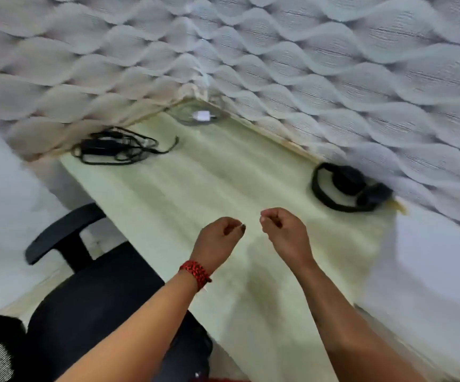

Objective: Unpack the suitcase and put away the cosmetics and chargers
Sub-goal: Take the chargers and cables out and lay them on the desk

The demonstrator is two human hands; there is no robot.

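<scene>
Both of my hands hover close together over the pale desk [195,183], and nothing shows in either. The fingers of my left hand [220,238], which wears a red wrist band, are curled in toward the thumb. My right hand [284,232] is curled the same way. A black charger with a tangled cable [113,147] lies at the desk's far left edge. In the far corner sits a white charger plug [202,116] on a coil of pale cable. A black adapter with a looped cable [344,188] lies at the right, against the wall. The frame is blurred.
A black office chair [91,304] stands at the desk's left side, its armrest [57,235] close to the desk edge. Wave-patterned walls [333,78] close the desk in at the back and right.
</scene>
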